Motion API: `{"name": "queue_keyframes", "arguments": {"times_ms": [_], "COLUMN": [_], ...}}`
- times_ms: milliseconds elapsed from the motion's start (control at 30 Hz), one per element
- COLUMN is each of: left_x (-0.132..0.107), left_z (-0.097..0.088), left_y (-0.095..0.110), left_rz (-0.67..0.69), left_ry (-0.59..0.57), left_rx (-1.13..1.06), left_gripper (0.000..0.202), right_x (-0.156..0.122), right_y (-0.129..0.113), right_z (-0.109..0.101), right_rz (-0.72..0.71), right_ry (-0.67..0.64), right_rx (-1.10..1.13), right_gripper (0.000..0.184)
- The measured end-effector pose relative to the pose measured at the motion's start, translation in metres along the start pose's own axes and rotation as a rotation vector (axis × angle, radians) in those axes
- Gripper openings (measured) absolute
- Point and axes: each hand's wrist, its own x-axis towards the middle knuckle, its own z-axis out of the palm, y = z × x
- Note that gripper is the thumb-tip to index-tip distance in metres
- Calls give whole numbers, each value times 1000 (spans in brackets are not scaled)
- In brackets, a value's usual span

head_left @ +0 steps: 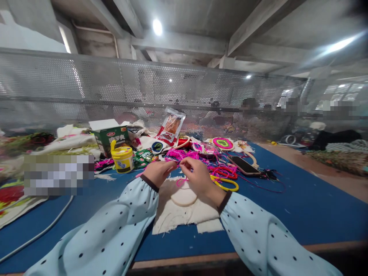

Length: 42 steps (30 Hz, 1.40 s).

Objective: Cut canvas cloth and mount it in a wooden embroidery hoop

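My left hand (161,172) and my right hand (196,174) are close together, fingertips nearly meeting, both closed in a pinch. Pink yarn (181,181) shows at the fingertips and loops down below them. Anything thinner between the fingers is too small to make out. Beneath the hands, a round wooden embroidery hoop (184,203) lies on a white cloth (168,216) with frayed edges. My right forearm and hand cover part of the hoop. Yellow-handled scissors (227,184) lie just right of my right hand, partly among yarn.
Tangled magenta yarn (186,154) is heaped beyond the hands. A yellow tub (122,159), green box (110,136) and snack packet (172,124) stand at back left. A phone (244,165) lies right on the blue table (287,218). A perforated metal screen (161,88) rises behind.
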Motion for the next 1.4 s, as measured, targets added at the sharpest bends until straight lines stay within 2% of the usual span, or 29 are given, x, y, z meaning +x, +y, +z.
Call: {"name": "queue_keyframes", "arguments": {"times_ms": [167,300,533,733,933,1033,1133,1233,1400], "left_x": [2,1,-2,0,0,-1,-2,-2,0], "left_z": [-4,-4,-1,0,-3,-5,-6,-5,-3], "left_y": [1,3,1,-2,3,5,6,7,4], "left_rz": [-33,-58,45,62,-36,-68,-33,-19,-11], "left_ry": [-11,14,-16,-6,-17,-48,-127,-169,-181], "left_rx": [31,51,53,16,65,85,121,155,149], "left_gripper": [26,25,26,23,25,23,23,25,24], "right_x": [3,-1,-5,3,3,-1,-5,-7,-3], "right_y": [7,4,-5,7,9,3,-2,-3,2], "right_z": [-2,3,4,-3,-3,2,6,6,0], "right_rz": [51,-19,-112,14,17,-33,-111,-129,-77], "right_ry": [-37,-61,-94,-24,-27,-82,-149,-185,-131], "right_rx": [-27,-58,-98,1,-102,-111,-92,-71,-42], "right_gripper": [8,8,10,11,6,6,8,9,8]}}
